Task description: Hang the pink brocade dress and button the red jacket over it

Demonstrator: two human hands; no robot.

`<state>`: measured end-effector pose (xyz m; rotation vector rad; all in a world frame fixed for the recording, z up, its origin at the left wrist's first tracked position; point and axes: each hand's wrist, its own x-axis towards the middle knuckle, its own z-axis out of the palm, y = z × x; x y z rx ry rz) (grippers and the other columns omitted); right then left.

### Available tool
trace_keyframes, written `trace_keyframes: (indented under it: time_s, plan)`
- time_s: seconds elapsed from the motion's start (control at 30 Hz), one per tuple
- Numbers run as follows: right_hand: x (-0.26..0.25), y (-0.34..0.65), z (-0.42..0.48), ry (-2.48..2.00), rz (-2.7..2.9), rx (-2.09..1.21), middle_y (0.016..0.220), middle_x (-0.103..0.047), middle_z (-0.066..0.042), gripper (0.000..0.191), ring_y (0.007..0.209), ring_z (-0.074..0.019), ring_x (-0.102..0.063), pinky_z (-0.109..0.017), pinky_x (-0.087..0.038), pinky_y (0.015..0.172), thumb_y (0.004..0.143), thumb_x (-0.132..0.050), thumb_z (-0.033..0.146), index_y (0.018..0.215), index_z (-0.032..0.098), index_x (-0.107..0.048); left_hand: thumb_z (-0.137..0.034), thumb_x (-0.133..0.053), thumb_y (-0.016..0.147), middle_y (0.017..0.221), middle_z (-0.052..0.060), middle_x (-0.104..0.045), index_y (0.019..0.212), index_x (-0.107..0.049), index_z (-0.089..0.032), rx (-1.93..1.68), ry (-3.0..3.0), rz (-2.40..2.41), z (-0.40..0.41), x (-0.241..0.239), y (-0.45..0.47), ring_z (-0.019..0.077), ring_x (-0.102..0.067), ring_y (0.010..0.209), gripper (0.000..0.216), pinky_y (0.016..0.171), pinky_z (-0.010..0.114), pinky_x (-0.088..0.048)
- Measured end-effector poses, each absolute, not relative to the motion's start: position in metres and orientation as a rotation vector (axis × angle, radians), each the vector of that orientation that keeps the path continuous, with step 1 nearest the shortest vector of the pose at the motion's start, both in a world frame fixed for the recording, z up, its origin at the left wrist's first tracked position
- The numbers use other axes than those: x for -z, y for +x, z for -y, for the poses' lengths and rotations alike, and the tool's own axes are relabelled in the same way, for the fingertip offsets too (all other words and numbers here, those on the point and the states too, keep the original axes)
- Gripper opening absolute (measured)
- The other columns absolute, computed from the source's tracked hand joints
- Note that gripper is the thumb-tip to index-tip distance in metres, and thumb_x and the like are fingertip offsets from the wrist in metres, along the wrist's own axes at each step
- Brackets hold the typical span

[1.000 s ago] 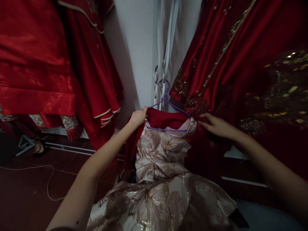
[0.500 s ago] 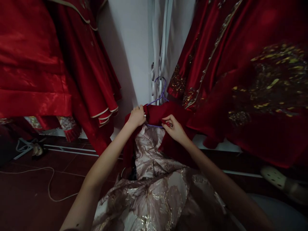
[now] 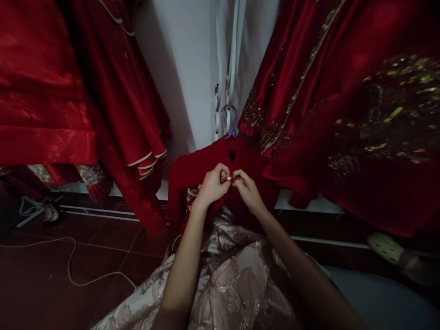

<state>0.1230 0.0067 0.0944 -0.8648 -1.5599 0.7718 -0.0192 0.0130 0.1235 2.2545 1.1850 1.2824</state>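
Note:
A red jacket (image 3: 197,160) hangs on a purple hanger (image 3: 233,126), over a pale pinkish dress with a metallic floral pattern (image 3: 237,275). My left hand (image 3: 216,183) pinches one front edge of the jacket near the chest. Close beside it, my right hand (image 3: 246,189) grips the other front edge, so the two edges nearly meet. A small pearly bead (image 3: 228,178) shows at my left fingertips; whether it is a button or a ring I cannot tell. Beaded trim (image 3: 192,195) shows on the jacket by my left wrist.
Red garments (image 3: 117,105) hang on the left, and a red gown with gold sequins (image 3: 395,114) on the right. White straps (image 3: 232,55) run down the wall behind the hanger. A pale cable (image 3: 70,261) lies on the tiled floor. A clog-like shoe (image 3: 385,248) is at right.
My left hand has moved right and slightly down, drawing its jacket edge across to my right hand. The jacket front now covers the dress bodice and the hanger's lower bar.

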Motion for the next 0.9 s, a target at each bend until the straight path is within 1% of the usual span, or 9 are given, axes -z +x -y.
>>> trace_keyframes:
  time_s: [0.1,0.2,0.33,0.4,0.5,0.6,0.73,0.9]
  plan:
    - [-0.082,0.123,-0.011,-0.870,1.598,-0.763,0.075,-0.054,0.001,0.008,0.070,-0.0136,-0.053,-0.024,-0.043,0.065,0.072,-0.046,0.021,0.080,0.023,-0.049,-0.007,-0.046,0.069,0.072,-0.003,-0.053,0.086,-0.049,-0.019,-1.320,2.121,-1.135,-0.016,-0.091,-0.016,0.0086,-0.051,0.065,0.021,0.063,0.018,-0.040]
    - [-0.070,0.123,-0.019,-0.875,1.601,-0.685,0.077,-0.055,0.001,0.012,0.071,-0.0133,-0.054,-0.025,-0.043,0.067,0.072,-0.048,0.020,0.084,0.022,-0.050,-0.006,-0.048,0.069,0.083,-0.001,-0.056,0.090,-0.049,-0.018,-1.406,2.049,-1.170,-0.018,-0.073,-0.020,0.0094,-0.053,0.073,0.025,0.070,0.020,-0.041]
    - [-0.065,0.120,-0.021,-0.853,1.576,-0.659,0.086,-0.057,-0.002,0.014,0.082,-0.0151,-0.056,-0.027,-0.046,0.073,0.074,-0.051,0.023,0.088,0.021,-0.052,-0.011,-0.050,0.074,0.094,0.003,-0.057,0.098,-0.049,-0.019,-1.495,2.000,-1.227,-0.013,-0.066,-0.015,0.0115,-0.055,0.082,0.025,0.077,0.025,-0.043]
    - [-0.066,0.120,-0.017,-0.832,1.577,-0.713,0.091,-0.057,-0.003,0.019,0.085,-0.0154,-0.057,-0.027,-0.047,0.073,0.074,-0.054,0.025,0.092,0.022,-0.052,-0.012,-0.050,0.075,0.094,0.004,-0.057,0.102,-0.048,-0.019,-1.527,1.962,-1.232,-0.011,-0.064,-0.011,0.0115,-0.056,0.081,0.027,0.077,0.025,-0.044]
    - [-0.067,0.124,-0.010,-0.791,1.591,-0.769,0.096,-0.056,-0.004,0.027,0.088,-0.0148,-0.057,-0.027,-0.049,0.076,0.072,-0.058,0.024,0.099,0.023,-0.051,-0.013,-0.051,0.077,0.091,0.004,-0.057,0.103,-0.046,-0.019,-1.598,1.869,-1.181,-0.011,-0.062,-0.009,0.0107,-0.056,0.081,0.027,0.075,0.024,-0.046]
    - [-0.065,0.126,-0.008,-0.789,1.583,-0.768,0.098,-0.057,-0.004,0.027,0.088,-0.0145,-0.057,-0.028,-0.050,0.077,0.072,-0.058,0.022,0.098,0.023,-0.052,-0.018,-0.053,0.078,0.087,0.003,-0.056,0.099,-0.043,-0.019,-1.649,1.760,-1.147,-0.012,-0.060,-0.011,0.0099,-0.057,0.079,0.023,0.072,0.023,-0.049]
    - [-0.063,0.125,-0.008,-0.813,1.581,-0.757,0.097,-0.059,-0.005,0.024,0.087,-0.0152,-0.059,-0.030,-0.051,0.078,0.072,-0.061,0.027,0.095,0.022,-0.054,-0.023,-0.055,0.078,0.085,0.002,-0.055,0.091,-0.044,-0.019,-1.653,1.716,-1.147,-0.010,-0.060,-0.017,0.0092,-0.058,0.077,0.018,0.069,0.022,-0.050]
    - [-0.063,0.124,-0.009,-0.828,1.581,-0.748,0.096,-0.062,-0.005,0.024,0.088,-0.0162,-0.060,-0.031,-0.052,0.078,0.073,-0.063,0.034,0.093,0.021,-0.057,-0.020,-0.052,0.078,0.084,0.001,-0.056,0.085,-0.048,-0.018,-1.613,1.810,-1.143,-0.006,-0.063,-0.023,0.0091,-0.057,0.076,0.008,0.068,0.021,-0.049]
